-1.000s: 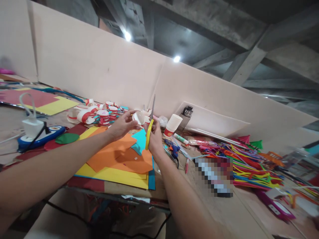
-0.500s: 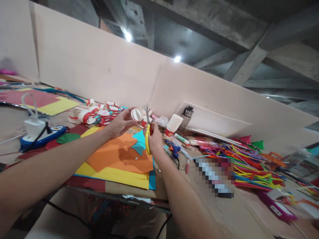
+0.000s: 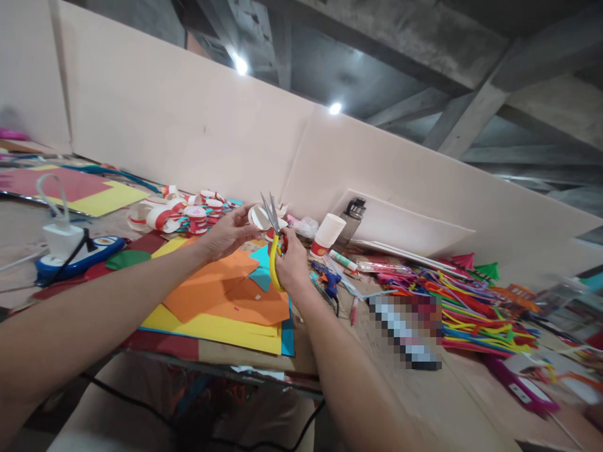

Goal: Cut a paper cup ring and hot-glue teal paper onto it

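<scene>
My left hand (image 3: 228, 235) grips a small white-and-red paper cup piece (image 3: 257, 217), its round side facing the scissors. My right hand (image 3: 294, 262) is closed round yellow-handled scissors (image 3: 274, 260), whose blades point up and stand apart beside the cup piece. From this angle I cannot tell whether the blades touch it. Behind the scissors, another red-and-white cup piece is partly hidden. Below both hands lie orange paper sheets (image 3: 207, 289) on top of yellow paper (image 3: 217, 333), with a light-blue paper scrap (image 3: 260, 273) among them.
Cut paper cups (image 3: 195, 220) crowd the back left, near a blue power strip (image 3: 80, 254). Stacked paper cups (image 3: 328, 233) stand before a dark bottle (image 3: 352, 223). A blue glue gun (image 3: 330, 279) and colourful pipe cleaners (image 3: 471, 307) lie right. A pale board wall (image 3: 188, 119) rises behind.
The scissors have tipped left toward the cup piece, and their blades have spread apart. My right hand has shifted slightly left; my left hand has barely moved.
</scene>
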The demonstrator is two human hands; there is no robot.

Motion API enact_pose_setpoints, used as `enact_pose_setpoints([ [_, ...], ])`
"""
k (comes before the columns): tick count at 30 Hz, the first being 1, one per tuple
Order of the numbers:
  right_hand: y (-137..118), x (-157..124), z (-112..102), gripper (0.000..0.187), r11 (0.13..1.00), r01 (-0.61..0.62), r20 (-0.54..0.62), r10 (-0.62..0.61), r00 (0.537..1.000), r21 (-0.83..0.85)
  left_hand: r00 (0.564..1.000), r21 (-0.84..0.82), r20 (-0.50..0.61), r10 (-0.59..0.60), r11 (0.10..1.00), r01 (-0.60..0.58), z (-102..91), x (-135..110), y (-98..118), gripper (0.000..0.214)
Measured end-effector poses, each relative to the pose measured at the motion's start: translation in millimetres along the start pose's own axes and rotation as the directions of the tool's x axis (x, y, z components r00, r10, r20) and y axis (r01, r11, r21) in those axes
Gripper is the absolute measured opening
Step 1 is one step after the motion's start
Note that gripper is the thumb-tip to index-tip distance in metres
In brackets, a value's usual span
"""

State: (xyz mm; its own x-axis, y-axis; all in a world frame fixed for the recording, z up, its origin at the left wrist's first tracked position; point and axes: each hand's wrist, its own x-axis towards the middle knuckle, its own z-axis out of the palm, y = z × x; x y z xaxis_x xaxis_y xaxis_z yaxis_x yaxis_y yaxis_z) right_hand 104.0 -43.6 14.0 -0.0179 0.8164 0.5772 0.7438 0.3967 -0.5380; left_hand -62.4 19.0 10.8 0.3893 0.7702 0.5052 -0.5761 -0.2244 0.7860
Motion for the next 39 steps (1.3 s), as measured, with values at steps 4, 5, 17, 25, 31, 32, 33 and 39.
enact_pose_setpoints([
  [4, 3, 1, -1, 0.043, 0.999, 0.04, -0.002, -0.04, 0.999, -0.02, 0.999, -0.013, 0.045, 0.023, 1.0, -0.022, -1.8, 1, 1, 0.045],
  [5, 4, 1, -1, 0.044, 0.998, 0.053, -0.004, -0.053, 0.999, -0.024, 0.998, -0.014, 0.054, 0.026, 1.0, -0.025, -2.3, 1, 1, 0.043],
  [17, 10, 2, -1, 0.042, 0.99, 0.088, -0.007, -0.089, 0.996, -0.112, 0.997, -0.064, 0.078, 0.008, 0.998, -0.003, -7.3, 3, -1, 0.035],
  [25, 8, 2, -3, 0.039, 0.967, 0.072, 0.012, -0.071, 0.997, -0.246, 0.998, -0.071, 0.046, -0.038, 0.997, 0.041, -6.4, 2, 4, 0.03],
  [31, 7, 2, -5, 0.041, 0.953, 0.075, 0.021, -0.072, 0.997, -0.294, 0.997, -0.116, 0.057, -0.042, 0.992, 0.048, -7.8, 2, 6, 0.033],
  [32, 7, 2, -5, 0.042, 0.954, 0.072, 0.024, -0.068, 0.997, -0.292, 0.998, -0.117, 0.059, -0.035, 0.992, 0.042, -8.1, 2, 6, 0.033],
  [33, 7, 2, -5, 0.043, 0.956, 0.069, 0.028, -0.064, 0.998, -0.286, 0.998, -0.112, 0.061, -0.03, 0.993, 0.037, -8.4, 2, 6, 0.033],
  [39, 9, 2, -5, 0.047, 0.97, 0.114, 0.023, -0.112, 0.993, -0.213, 0.993, -0.065, 0.088, -0.083, 0.994, 0.089, -13.5, 2, 4, 0.039],
])
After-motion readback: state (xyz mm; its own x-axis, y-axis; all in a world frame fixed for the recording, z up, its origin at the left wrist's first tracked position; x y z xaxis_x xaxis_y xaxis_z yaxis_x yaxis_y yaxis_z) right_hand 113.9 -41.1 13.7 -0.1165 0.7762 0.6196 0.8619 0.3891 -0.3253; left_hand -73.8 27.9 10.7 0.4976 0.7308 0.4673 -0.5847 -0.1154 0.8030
